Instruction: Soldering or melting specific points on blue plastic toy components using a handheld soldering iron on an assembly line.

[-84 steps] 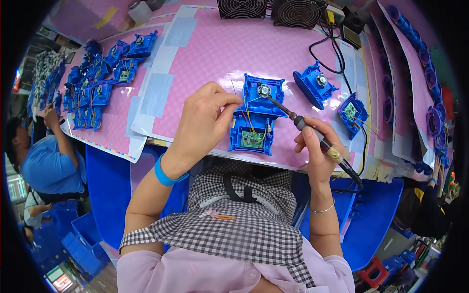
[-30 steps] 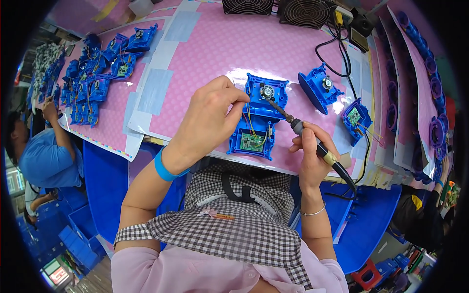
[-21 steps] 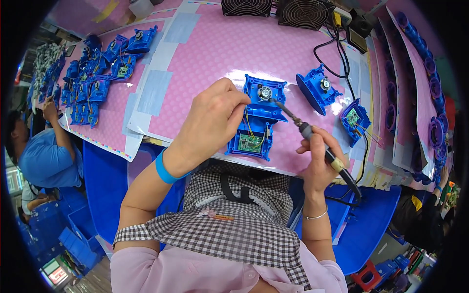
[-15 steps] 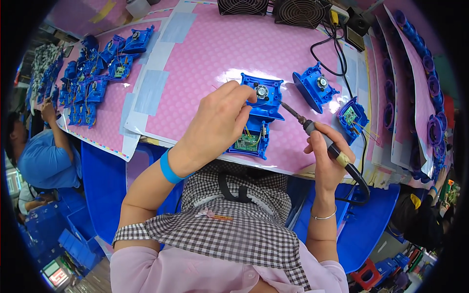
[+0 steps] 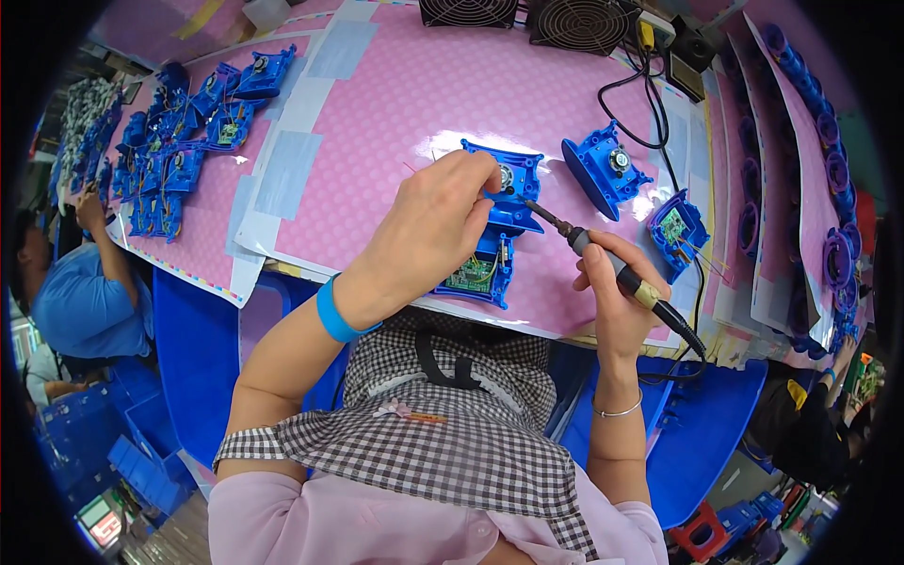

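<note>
On a pink dotted work mat (image 5: 395, 104), a person's left hand (image 5: 428, 231) is pinching the blue plastic housing (image 5: 490, 226) lying near the table's front edge, while the right hand (image 5: 617, 282) is gripping a soldering iron (image 5: 603, 264) like a pen, its tip touching the housing's top. Just right of it, two more blue housings (image 5: 603, 174) are sitting beside a black cable (image 5: 650, 113), and a cluster of blue parts (image 5: 179, 132) is filling the far left. Between them, bare pink mat is lying open, with pale tape patches (image 5: 287, 174) at its left edge.

Pink dotted bench (image 5: 395, 104), blue housings (image 5: 179, 141)
</note>
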A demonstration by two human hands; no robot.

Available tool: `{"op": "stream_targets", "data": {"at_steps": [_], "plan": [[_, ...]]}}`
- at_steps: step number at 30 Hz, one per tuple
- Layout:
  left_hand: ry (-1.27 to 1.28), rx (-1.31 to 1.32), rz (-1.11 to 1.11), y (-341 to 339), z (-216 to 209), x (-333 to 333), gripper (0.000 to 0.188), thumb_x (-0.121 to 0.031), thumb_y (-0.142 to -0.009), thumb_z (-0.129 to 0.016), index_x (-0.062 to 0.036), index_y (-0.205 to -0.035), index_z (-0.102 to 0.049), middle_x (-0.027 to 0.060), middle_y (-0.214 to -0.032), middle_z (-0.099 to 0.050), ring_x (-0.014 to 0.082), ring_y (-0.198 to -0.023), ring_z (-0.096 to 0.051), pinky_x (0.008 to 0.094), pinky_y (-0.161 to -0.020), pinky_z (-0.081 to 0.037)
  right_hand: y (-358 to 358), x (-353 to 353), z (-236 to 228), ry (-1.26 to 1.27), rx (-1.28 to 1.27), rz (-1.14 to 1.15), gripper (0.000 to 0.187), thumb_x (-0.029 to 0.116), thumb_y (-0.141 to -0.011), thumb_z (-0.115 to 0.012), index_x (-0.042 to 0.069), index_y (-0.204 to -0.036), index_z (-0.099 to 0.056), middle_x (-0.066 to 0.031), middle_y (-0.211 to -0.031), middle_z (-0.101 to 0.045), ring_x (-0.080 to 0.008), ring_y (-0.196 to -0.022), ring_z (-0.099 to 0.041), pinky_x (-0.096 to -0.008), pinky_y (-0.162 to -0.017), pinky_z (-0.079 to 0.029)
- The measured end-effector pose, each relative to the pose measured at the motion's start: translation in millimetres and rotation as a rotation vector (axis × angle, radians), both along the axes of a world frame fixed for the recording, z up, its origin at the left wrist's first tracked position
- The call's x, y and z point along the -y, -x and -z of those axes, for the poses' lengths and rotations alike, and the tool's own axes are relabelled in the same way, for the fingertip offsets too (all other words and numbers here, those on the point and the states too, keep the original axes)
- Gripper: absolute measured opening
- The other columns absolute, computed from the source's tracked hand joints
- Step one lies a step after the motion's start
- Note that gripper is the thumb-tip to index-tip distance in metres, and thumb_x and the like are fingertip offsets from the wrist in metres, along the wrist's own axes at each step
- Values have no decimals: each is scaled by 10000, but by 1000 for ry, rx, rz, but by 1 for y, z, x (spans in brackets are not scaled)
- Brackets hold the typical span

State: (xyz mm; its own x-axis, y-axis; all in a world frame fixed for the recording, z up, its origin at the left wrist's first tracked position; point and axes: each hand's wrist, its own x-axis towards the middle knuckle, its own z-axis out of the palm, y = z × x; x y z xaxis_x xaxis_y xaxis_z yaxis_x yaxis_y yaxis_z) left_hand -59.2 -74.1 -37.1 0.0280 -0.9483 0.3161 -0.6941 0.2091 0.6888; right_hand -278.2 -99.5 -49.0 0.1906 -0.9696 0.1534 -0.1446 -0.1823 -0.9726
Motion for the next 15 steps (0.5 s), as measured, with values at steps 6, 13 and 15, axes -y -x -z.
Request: {"op": "stream_targets", "data": {"at_steps": [6, 13, 15], "plan": [[-9, -14, -4, 3, 1, 3, 190, 22, -772, -648, -4, -933, -550, 123, -848, -594, 246, -766, -630, 342, -616, -505, 1, 1, 0, 6, -29, -13, 174, 15, -854, -661, -57, -1012, -673, -131, -787, -677, -146, -600, -641, -224, -557, -503], [36, -36, -130, -14, -3, -15, 159, -26, -775, -670, -19, -929, -630, 113, -816, -593, 247, -706, -566, 348, -610, -444, 2, -1, -4, 12, -23, 13, 170, 26, -854, -663, -65, -997, -676, -124, -778, -673, -139, -597, -630, -220, -558, -482], [55, -23, -392, -27, -5, -31, 143, -91, -772, -746, -42, -905, -725, 34, -715, -585, 107, -626, -484, 252, -550, -375, 3, 0, -7, 15, 20, 27, 183, 38, -858, -661, -65, -1010, -672, -120, -771, -670, -137, -594, -626, -219, -560, -477]]}}
